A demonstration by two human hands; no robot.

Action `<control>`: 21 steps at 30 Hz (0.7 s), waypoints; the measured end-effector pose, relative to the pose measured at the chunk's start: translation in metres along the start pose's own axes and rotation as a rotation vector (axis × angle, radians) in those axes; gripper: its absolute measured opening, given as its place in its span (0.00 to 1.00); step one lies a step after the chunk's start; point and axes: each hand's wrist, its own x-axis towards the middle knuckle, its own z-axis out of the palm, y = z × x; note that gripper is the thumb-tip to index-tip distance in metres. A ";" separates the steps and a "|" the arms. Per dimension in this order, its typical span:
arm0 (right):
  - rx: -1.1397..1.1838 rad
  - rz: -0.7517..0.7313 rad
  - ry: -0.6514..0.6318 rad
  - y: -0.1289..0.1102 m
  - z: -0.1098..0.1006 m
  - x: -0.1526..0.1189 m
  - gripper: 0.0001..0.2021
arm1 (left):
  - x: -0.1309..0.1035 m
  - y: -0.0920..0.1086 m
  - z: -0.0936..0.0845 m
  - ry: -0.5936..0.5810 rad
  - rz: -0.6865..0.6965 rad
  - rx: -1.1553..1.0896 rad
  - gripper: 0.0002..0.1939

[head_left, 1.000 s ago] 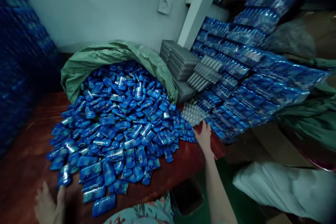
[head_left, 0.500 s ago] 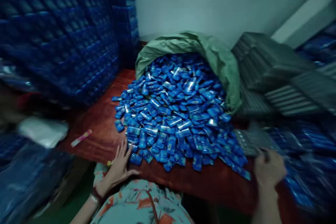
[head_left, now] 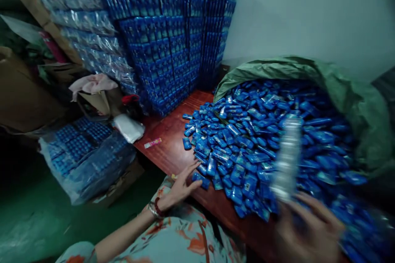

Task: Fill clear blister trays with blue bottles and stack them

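Many small blue packets (head_left: pixel 237 148) lie heaped on the reddish table (head_left: pixel 173 148), spilling from a green sack (head_left: pixel 364 107). My left hand (head_left: pixel 182 187) rests at the table's front edge beside the pile, fingers apart, next to a blue packet (head_left: pixel 200 181). On the right, my right hand (head_left: pixel 308 226) is closed on one end of a pale, ribbed plastic tray (head_left: pixel 288 156), blurred by motion and raised over the packets.
Tall stacks of wrapped blue packs (head_left: pixel 157 45) stand behind the table's left part. A pink strip (head_left: pixel 152 143) and a white plastic bundle (head_left: pixel 128 128) lie at the left edge. Left of the table is a plastic-covered blue pack (head_left: pixel 86 152).
The view has turned left. My right hand has come up from the right side of the table with the pale tray. My left hand stays near the pile's front left corner.
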 end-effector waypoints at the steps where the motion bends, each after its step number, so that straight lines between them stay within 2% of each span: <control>1: 0.035 -0.035 -0.065 -0.024 0.017 -0.007 0.06 | -0.004 0.007 -0.002 -0.018 -0.058 -0.250 0.31; 3: 0.153 -0.154 -0.216 -0.068 0.050 -0.019 0.06 | -0.009 0.017 -0.006 -0.103 -0.171 -0.725 0.34; 5: 0.274 -0.245 -0.365 -0.099 0.075 -0.029 0.07 | -0.011 0.021 -0.012 -0.190 -0.256 -1.090 0.36; 8: 0.383 -0.255 -0.553 -0.121 0.094 -0.040 0.08 | -0.014 0.018 -0.023 -0.250 -0.346 -1.414 0.37; 11: 0.453 -0.222 -0.751 -0.124 0.095 -0.042 0.07 | -0.017 0.011 -0.032 -0.240 -0.420 -1.532 0.29; 14: 0.519 -0.062 -0.915 -0.123 0.091 -0.038 0.06 | -0.016 0.004 -0.035 -0.242 -0.529 -1.552 0.25; 17: 0.594 0.131 -0.988 -0.123 0.092 -0.027 0.08 | -0.010 0.000 -0.035 -0.340 -0.602 -1.545 0.30; 21: 0.675 0.314 -1.043 -0.122 0.097 -0.007 0.08 | 0.000 0.001 -0.038 -0.424 -0.558 -1.526 0.32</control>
